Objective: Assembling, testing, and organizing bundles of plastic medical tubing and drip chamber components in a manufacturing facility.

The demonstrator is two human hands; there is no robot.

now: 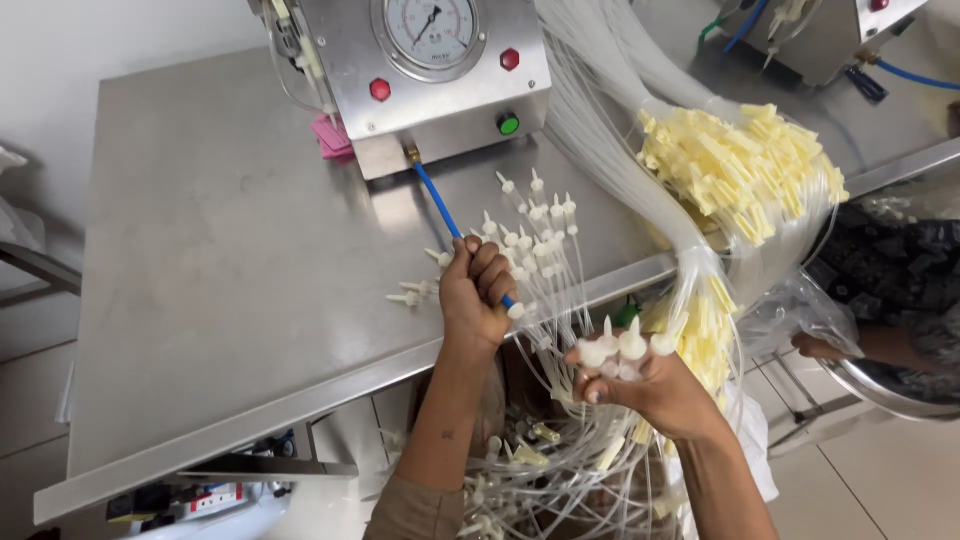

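While the left hand (478, 292) is fisted tight around the blue hose (440, 213) at the front edge of the steel table (220, 260), the right hand (640, 385) below that edge pinches a small cluster of white spike connectors (622, 348), tips pointing up, their clear tubes (560, 470) trailing down. Listed near the left hand: more white spike connectors lying loose on the table (530, 225), the blue hose running up to a steel test unit with round pressure gauge (432, 30), two red buttons and one green. Listed to the right: a large bundle of clear tubing with yellow ends (740, 170); another person's hand (815, 348) at a clear bag.
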